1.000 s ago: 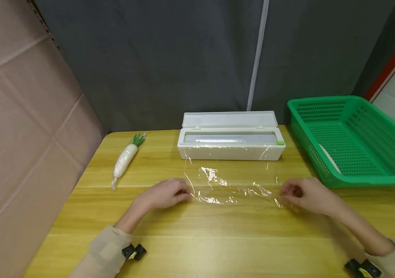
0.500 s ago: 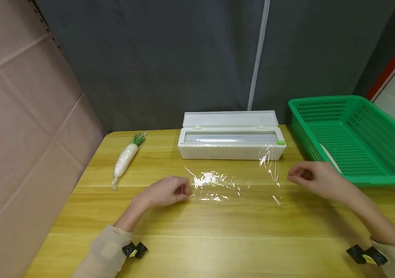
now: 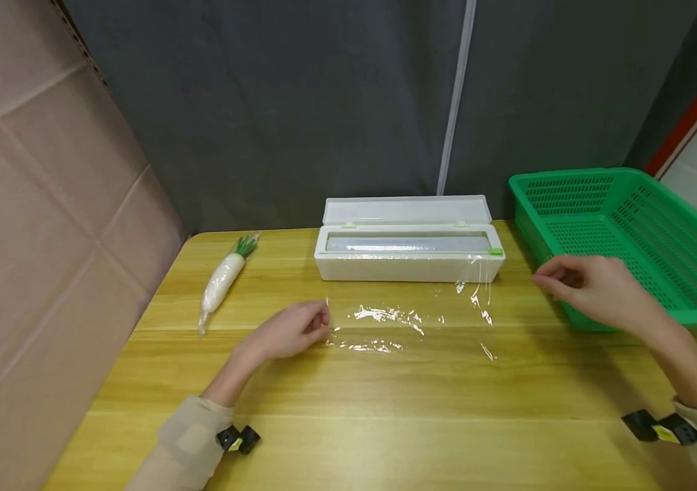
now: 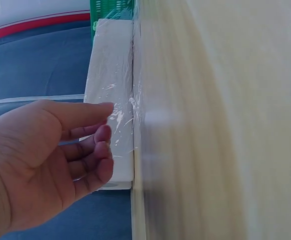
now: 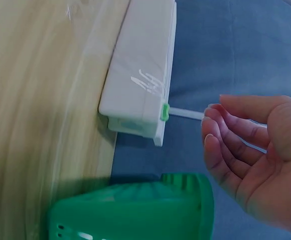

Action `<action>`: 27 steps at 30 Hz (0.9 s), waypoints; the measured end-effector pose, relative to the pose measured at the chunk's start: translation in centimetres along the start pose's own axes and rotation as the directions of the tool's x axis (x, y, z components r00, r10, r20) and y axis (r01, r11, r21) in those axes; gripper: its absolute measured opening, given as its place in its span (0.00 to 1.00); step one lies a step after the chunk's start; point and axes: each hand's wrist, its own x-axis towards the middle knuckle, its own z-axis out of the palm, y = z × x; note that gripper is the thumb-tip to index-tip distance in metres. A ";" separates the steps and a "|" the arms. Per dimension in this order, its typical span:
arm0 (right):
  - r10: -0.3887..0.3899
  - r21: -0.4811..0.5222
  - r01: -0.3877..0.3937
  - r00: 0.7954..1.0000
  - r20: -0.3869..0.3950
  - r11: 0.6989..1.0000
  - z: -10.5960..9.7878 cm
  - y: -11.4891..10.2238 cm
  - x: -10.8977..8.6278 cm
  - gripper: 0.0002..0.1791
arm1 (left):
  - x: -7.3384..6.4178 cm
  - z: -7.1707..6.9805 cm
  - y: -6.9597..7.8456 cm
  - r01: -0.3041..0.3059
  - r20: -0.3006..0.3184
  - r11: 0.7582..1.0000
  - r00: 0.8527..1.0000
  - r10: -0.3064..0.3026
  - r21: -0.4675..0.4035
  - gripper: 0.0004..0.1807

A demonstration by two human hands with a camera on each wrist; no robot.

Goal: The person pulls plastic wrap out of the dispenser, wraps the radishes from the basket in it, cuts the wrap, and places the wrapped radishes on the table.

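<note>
A sheet of clear cling film (image 3: 385, 315) runs from the front of a white cling film dispenser (image 3: 410, 270) onto the table, wrinkled and glinting. The dispenser's lid stands raised, with the film roll (image 3: 410, 243) inside and a green slider (image 3: 495, 251) at its right end. My left hand (image 3: 292, 331) is beside the film's left edge; the left wrist view shows its fingers loosely bent, thumb apart, nothing visible between them. My right hand (image 3: 594, 290) hovers near the basket's front left corner, away from the film, fingers loosely bent and holding nothing.
A green plastic basket (image 3: 541, 225) stands at the right, with a white strip on its inner side. A white radish (image 3: 222, 279) with green tops, wrapped in film, lies at the back left of the wooden table (image 3: 385, 423). A dark curtain (image 3: 262, 116) hangs behind.
My right hand has left the film's right corner and moved right and back toward the basket. My left hand has drawn slightly left and back. The film lies looser.
</note>
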 end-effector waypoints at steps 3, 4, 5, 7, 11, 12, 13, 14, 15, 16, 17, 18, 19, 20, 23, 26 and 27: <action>0.023 0.000 -0.023 1.000 -0.013 1.000 -0.3 0.6 0.2 0.05 | 0.3 0.2 -0.1 -0.010 -0.010 1.000 1.000 0.010 0.019 0.04; 0.029 -0.001 -0.029 0.999 -0.020 1.000 -0.4 0.8 0.2 0.06 | 0.3 0.3 -0.1 -0.011 -0.009 1.000 1.000 0.011 0.022 0.04; 0.036 0.000 -0.036 0.999 -0.028 0.999 -0.5 1.1 0.2 0.06 | 0.4 0.4 -0.2 -0.014 -0.009 1.000 1.000 0.014 0.025 0.04; 0.046 0.002 -0.045 0.998 -0.048 0.999 -0.7 1.6 0.3 0.07 | 0.6 0.5 -0.2 -0.012 -0.010 0.999 1.000 0.012 0.032 0.05; 0.086 0.036 -0.084 0.994 -0.074 0.996 -1.3 2.7 0.5 0.09 | 0.9 0.6 -0.3 -0.015 -0.010 0.999 1.000 0.015 0.047 0.06; 0.102 0.046 -0.099 0.992 -0.078 0.994 -1.5 3.0 0.5 0.10 | 0.9 0.6 -0.3 -0.011 -0.007 0.999 1.000 0.011 0.051 0.06; 0.117 0.056 -0.113 0.990 -0.077 0.992 -1.7 3.3 0.6 0.11 | 0.9 0.6 -0.4 -0.008 -0.003 0.998 1.000 0.008 0.055 0.06; 0.136 0.064 -0.131 0.988 -0.077 0.989 -1.8 3.5 0.7 0.12 | 1.0 0.5 -0.4 -0.005 0.002 0.998 1.000 0.005 0.057 0.06; 0.150 0.067 -0.145 0.986 -0.077 0.987 -1.9 3.8 0.8 0.13 | 1.0 0.5 -0.4 -0.003 0.007 0.998 1.000 0.002 0.059 0.07; 0.161 0.070 -0.156 0.984 -0.078 0.985 -2.1 4.1 0.9 0.13 | 1.0 0.5 -0.5 0.000 0.012 0.998 1.000 -0.001 0.061 0.07; 0.169 0.072 -0.164 0.982 -0.078 0.984 -2.2 4.4 0.9 0.14 | 1.0 0.5 -0.5 0.003 0.016 0.998 1.000 -0.004 0.062 0.07; 0.178 0.075 -0.172 0.981 -0.077 0.982 -2.2 4.6 1.0 0.14 | 1.1 0.5 -0.6 0.001 0.020 0.998 1.000 -0.002 0.064 0.07; 0.183 0.071 -0.178 0.980 -0.072 0.981 -2.3 4.9 1.1 0.15 | 1.1 0.5 -0.6 0.004 0.024 0.998 1.000 -0.005 0.063 0.07; 0.189 0.066 -0.184 0.980 -0.071 0.981 -2.3 5.2 1.1 0.15 | 1.1 0.5 -0.6 0.007 0.028 0.998 1.000 -0.009 0.061 0.07; 0.193 0.056 -0.190 0.980 -0.042 0.980 -2.3 6.2 1.4 0.16 | 1.1 0.4 -0.7 0.023 0.039 0.998 0.999 -0.025 0.050 0.08; 0.207 0.040 -0.207 0.978 -0.007 0.978 -2.2 7.1 1.7 0.18 | 1.2 0.3 -0.7 0.047 0.055 0.998 0.997 -0.049 0.035 0.09; 0.213 0.036 -0.214 0.977 0.007 0.976 -2.2 7.3 1.8 0.19 | 1.2 0.3 -0.7 0.052 0.060 0.998 0.997 -0.054 0.031 0.09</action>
